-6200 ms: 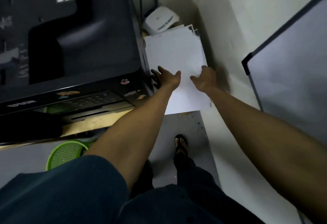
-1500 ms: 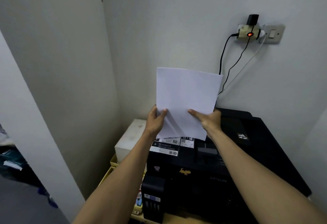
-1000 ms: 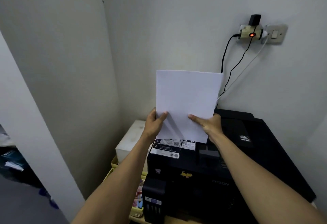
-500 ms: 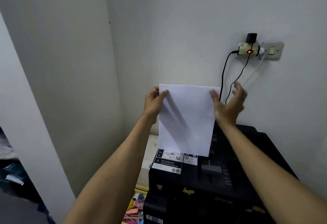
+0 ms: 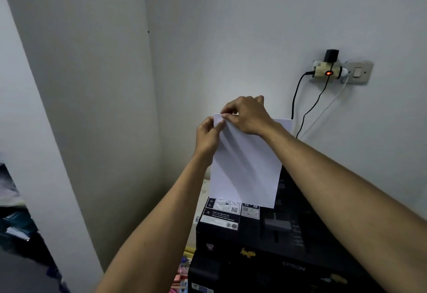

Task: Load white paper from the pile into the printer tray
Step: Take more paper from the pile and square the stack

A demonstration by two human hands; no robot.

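A thin stack of white paper [image 5: 245, 172] stands upright in the rear feed of the black printer [image 5: 265, 246], its lower edge down at the slot behind the label stickers. My left hand [image 5: 208, 137] grips the paper's upper left edge. My right hand [image 5: 247, 114] has crossed over to the same top left corner and pinches it between thumb and fingers. The pile the paper came from is out of view.
The printer sits in a wall corner. A wall socket [image 5: 328, 72] with an adapter, a red light and dangling cables [image 5: 300, 107] hangs above and right of it. A white partition [image 5: 46, 131] stands on the left. Colourful small items [image 5: 182, 269] lie left of the printer's base.
My right hand moved from the paper's right edge across to its top left corner, beside my left hand. The paper sits slightly lower against the printer.
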